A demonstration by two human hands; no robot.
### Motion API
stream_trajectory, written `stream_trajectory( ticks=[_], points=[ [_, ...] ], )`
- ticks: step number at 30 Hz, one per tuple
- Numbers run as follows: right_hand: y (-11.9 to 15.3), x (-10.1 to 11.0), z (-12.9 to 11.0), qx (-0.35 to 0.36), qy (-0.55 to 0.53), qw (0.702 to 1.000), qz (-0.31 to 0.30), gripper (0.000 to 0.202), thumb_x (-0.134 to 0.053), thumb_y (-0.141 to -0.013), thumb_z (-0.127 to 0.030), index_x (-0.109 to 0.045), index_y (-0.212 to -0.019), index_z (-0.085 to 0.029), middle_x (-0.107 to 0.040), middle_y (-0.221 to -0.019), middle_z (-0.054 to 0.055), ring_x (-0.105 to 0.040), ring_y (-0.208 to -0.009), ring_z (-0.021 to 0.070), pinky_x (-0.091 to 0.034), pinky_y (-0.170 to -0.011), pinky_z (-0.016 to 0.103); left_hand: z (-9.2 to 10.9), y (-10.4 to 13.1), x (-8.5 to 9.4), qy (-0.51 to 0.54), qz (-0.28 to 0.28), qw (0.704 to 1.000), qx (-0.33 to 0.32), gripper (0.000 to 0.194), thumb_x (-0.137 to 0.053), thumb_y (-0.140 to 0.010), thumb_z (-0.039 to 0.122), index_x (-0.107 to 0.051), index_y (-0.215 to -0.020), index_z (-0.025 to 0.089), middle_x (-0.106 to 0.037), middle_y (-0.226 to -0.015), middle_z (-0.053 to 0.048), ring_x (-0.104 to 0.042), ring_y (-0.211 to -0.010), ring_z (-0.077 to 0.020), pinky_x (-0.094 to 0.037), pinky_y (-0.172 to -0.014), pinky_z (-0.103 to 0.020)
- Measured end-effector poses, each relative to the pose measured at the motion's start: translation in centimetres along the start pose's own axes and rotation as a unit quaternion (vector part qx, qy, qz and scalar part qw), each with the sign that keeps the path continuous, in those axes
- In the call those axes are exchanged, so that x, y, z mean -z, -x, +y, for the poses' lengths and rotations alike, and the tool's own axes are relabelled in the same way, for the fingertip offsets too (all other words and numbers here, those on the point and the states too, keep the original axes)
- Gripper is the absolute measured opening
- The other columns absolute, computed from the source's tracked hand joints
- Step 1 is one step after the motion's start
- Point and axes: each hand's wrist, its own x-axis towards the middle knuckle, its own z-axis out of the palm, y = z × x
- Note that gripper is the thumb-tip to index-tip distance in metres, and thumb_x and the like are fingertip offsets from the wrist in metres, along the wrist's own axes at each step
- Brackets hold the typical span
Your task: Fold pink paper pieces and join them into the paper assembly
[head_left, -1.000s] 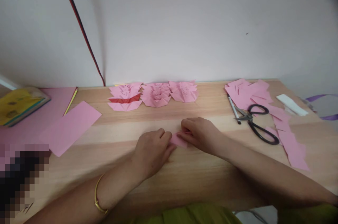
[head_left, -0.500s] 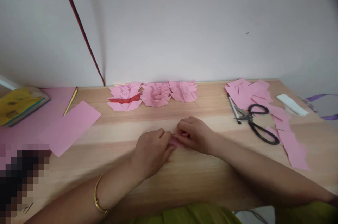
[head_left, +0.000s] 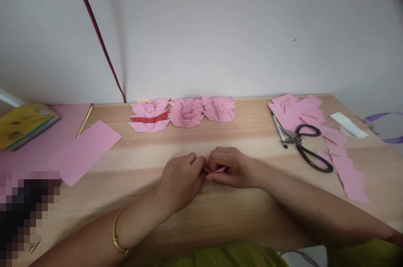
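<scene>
A small piece of pink paper (head_left: 217, 170) is pinched between my two hands over the middle of the table; most of it is hidden by fingers. My left hand (head_left: 184, 181) is closed on its left side, with thumb and fingertips pressed together. From the right, my right hand (head_left: 231, 168) grips the same paper with curled fingers above and the thumb below. The fingertips of both hands nearly meet. Behind them, along the wall, stand folded pink paper pieces (head_left: 185, 113) in three overlapping groups, the left one with a red strip (head_left: 149, 118).
Black-handled scissors (head_left: 299, 141) and a pen (head_left: 278, 128) lie at the right, beside scattered pink paper pieces (head_left: 343, 166) and a white strip (head_left: 348, 124). At the left are pink sheets (head_left: 91, 149), a yellow pencil (head_left: 84, 122) and a yellow packet (head_left: 28, 126).
My right hand has come slightly lower, and its thumb now lies under the paper. Less of the pink paper shows. My left hand has hardly moved.
</scene>
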Motion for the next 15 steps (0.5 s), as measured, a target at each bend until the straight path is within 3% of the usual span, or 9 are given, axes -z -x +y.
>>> stream_trajectory(
  ticks=[4, 8, 10, 13, 15],
  points=[
    [0.1, 0.2, 0.3, 0.04, -0.093, 0.995, -0.014, 0.027, -0.055, -0.084, -0.044, -0.053, -0.085, -0.017, -0.061, -0.082, 0.004, -0.057, -0.076, 0.012, -0.044, -0.07, 0.024, -0.4, 0.0, -0.3, 0.041, 0.051, 0.998, -0.004, 0.015, -0.044, -0.084, 0.02, -0.058, -0.081, 0.019, -0.06, -0.075, -0.002, -0.056, -0.065, -0.015, -0.041, -0.058, -0.027],
    [-0.2, 0.3, 0.9, 0.032, -0.081, 0.989, 0.116, 0.031, -0.057, -0.082, -0.044, -0.052, -0.097, -0.017, -0.058, -0.103, 0.012, -0.055, -0.096, 0.0182, -0.045, -0.081, 0.031, -0.9, -0.1, -0.6, 0.171, 0.132, 0.975, -0.048, 0.018, -0.041, -0.086, 0.014, -0.059, -0.089, 0.018, -0.063, -0.081, -0.003, -0.059, -0.072, -0.0118, -0.045, -0.066, -0.024],
    [-0.4, 0.2, 1.1, 0.012, -0.062, 0.987, 0.15, 0.041, -0.064, -0.078, -0.042, -0.05, -0.108, -0.018, -0.053, -0.115, 0.014, -0.052, -0.104, 0.0209, -0.045, -0.084, 0.034, -1.0, -0.2, -0.7, 0.22, 0.149, 0.961, -0.073, 0.018, -0.042, -0.087, 0.016, -0.059, -0.091, 0.018, -0.065, -0.083, -0.003, -0.06, -0.074, -0.0108, -0.046, -0.068, -0.023],
    [-0.5, -0.2, 1.2, -0.028, -0.087, 0.99, 0.112, 0.054, -0.069, -0.073, -0.038, -0.045, -0.118, -0.02, -0.054, -0.113, 0.012, -0.057, -0.092, 0.0173, -0.048, -0.078, 0.031, -1.1, -0.2, -0.7, 0.247, 0.147, 0.953, -0.095, 0.019, -0.042, -0.088, 0.018, -0.06, -0.092, 0.019, -0.066, -0.086, -0.004, -0.061, -0.077, -0.0103, -0.048, -0.069, -0.022],
    [-0.5, -0.4, 1.2, -0.042, -0.132, 0.987, 0.084, 0.053, -0.067, -0.076, -0.035, -0.043, -0.12, -0.02, -0.058, -0.104, 0.009, -0.058, -0.08, 0.0129, -0.05, -0.072, 0.027, -1.1, -0.3, -0.7, 0.252, 0.138, 0.952, -0.102, 0.019, -0.042, -0.088, 0.019, -0.061, -0.093, 0.019, -0.067, -0.088, -0.004, -0.062, -0.079, -0.0105, -0.048, -0.071, -0.022]
  ],
)
